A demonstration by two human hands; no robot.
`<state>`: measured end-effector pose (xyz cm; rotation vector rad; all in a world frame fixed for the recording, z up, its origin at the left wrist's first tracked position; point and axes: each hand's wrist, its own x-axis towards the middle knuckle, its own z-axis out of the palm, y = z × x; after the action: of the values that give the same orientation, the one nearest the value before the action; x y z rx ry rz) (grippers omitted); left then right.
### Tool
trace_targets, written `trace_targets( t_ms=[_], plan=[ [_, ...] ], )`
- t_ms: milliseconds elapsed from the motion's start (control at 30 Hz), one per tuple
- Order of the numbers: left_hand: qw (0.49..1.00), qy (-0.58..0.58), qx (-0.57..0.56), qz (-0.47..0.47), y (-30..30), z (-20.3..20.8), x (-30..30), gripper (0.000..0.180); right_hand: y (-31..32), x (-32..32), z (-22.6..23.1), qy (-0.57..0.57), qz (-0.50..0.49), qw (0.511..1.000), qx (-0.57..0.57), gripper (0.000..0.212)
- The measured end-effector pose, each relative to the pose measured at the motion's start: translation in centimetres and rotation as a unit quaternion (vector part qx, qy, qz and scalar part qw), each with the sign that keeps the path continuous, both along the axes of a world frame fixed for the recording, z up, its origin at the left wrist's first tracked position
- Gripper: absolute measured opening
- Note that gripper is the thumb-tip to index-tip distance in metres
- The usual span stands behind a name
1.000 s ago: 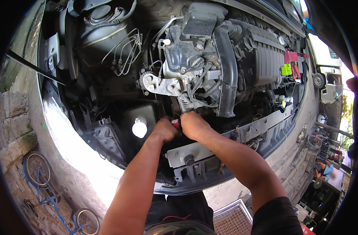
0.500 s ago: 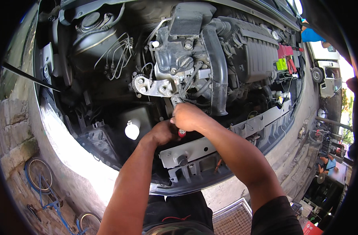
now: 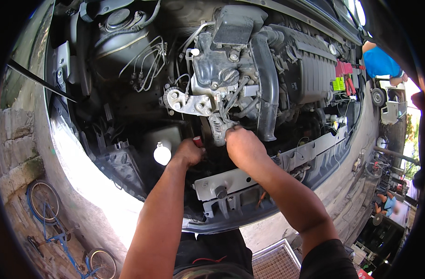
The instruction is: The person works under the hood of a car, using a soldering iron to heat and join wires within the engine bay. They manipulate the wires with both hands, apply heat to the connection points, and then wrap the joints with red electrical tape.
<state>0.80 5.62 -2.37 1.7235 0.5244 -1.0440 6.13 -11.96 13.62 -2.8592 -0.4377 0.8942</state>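
Note:
My left hand (image 3: 189,152) is closed around a red-ended tool (image 3: 197,141); only its red end shows above the fingers, so its kind is unclear. It is low in the engine bay, right of a white reservoir cap (image 3: 162,153). My right hand (image 3: 245,145) grips the right side of a silver ribbed alternator (image 3: 217,129), its fingertips partly hidden. Just above the alternator is a pale metal mount bracket (image 3: 190,102), bolted beside the engine (image 3: 214,65).
A black air duct (image 3: 264,88) runs down right of the alternator. Below my hands the grey front crossmember (image 3: 231,181) crosses the bay. A support rod (image 3: 40,80) slants in at left. Another person in blue (image 3: 382,63) is at far right.
My hands have moved apart. The left now has the red-ended tool up beside the reservoir; the right has shifted right, uncovering the alternator. The view has shifted slightly.

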Motion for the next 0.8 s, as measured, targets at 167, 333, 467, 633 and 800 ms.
trace_targets(
  t_ms=[167,333,467,633,800],
  plan=[
    [0.985,-0.022,-0.094,-0.147,0.2,2.6,0.8,0.04,2.0,0.2,-0.6,-0.012,-0.036,0.999,0.023,0.013],
    [0.942,-0.132,-0.125,-0.283,-0.3,4.4,1.2,0.044,4.6,3.0,-1.5,-0.056,-0.064,0.983,0.162,0.022],
    [0.962,-0.123,-0.1,-0.224,-1.2,3.7,0.5,0.043,6.2,6.6,1.9,-0.021,-0.112,0.928,0.354,0.027],
    [0.983,-0.156,0.009,-0.1,-0.8,-1.1,-0.8,0.041,3.8,5.8,13.4,0.132,-0.051,0.924,0.354,0.024],
    [0.997,-0.018,0.018,0.066,-1.2,-0.6,0.2,0.033,-3.0,-4.6,15.0,0.378,0.096,0.89,0.236,0.025]
  ],
)
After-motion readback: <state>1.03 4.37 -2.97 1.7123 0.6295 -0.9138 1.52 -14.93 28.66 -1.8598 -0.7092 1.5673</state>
